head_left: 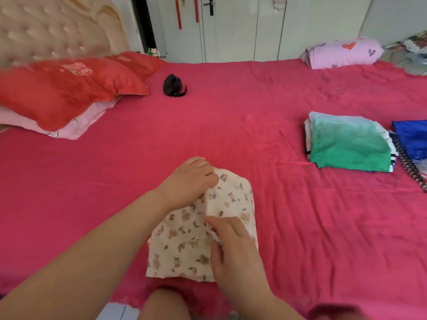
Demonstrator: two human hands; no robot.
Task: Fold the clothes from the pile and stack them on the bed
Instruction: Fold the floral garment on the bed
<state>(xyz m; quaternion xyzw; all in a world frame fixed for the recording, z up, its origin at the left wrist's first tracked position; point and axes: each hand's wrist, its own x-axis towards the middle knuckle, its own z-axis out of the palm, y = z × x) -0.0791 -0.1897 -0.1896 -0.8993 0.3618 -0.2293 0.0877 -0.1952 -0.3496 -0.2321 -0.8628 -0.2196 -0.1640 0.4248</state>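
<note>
A small cream garment with a brown floral print [184, 241] lies partly folded on the pink bedsheet [231, 125], close to the bed's near edge. My left hand [189, 181] grips its far top edge with curled fingers. At the garment's right side my right hand [233, 245] pinches a folded flap. To the right a stack of folded clothes [349, 144] sits on the bed, topped by a green and white piece.
Red pillows [69, 88] lie at the far left by the padded headboard. A small dark object [173, 86] sits on the sheet beyond them. A lilac pillow [342, 53] rests at the far right corner. Blue fabric [413, 139] lies beside the stack.
</note>
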